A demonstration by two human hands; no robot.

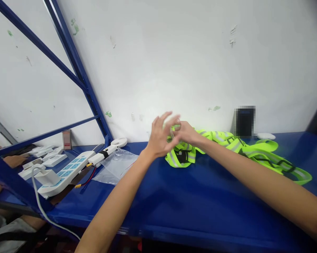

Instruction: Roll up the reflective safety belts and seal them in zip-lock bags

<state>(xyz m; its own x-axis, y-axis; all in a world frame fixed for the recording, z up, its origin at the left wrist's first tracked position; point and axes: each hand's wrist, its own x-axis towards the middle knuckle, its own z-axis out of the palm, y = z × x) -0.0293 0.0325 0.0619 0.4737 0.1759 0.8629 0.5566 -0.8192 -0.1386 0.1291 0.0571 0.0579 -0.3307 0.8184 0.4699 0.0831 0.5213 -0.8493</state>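
My left hand (pixel 160 137) is raised above the blue shelf, its fingers apart and curved, slightly blurred, with the thumb close to my other hand. Just beside it, my right hand (pixel 187 133) has its fingers pressed together. A small thin, greyish thing shows at those fingertips, too blurred to name. Behind and below both hands lies a neon yellow-green reflective strap harness (pixel 174 161) with silver stripes and black parts. Its loops (pixel 269 158) spread to the right along the shelf, partly hidden by my right forearm.
On the left are a white power strip (pixel 71 172) with a plugged-in adapter, a small white fan (pixel 118 142), a clear plastic bag (pixel 113 167) and a red-black cable. A dark blurred box (pixel 244 123) stands against the wall. Another person's hand (pixel 14 161) is at far left.
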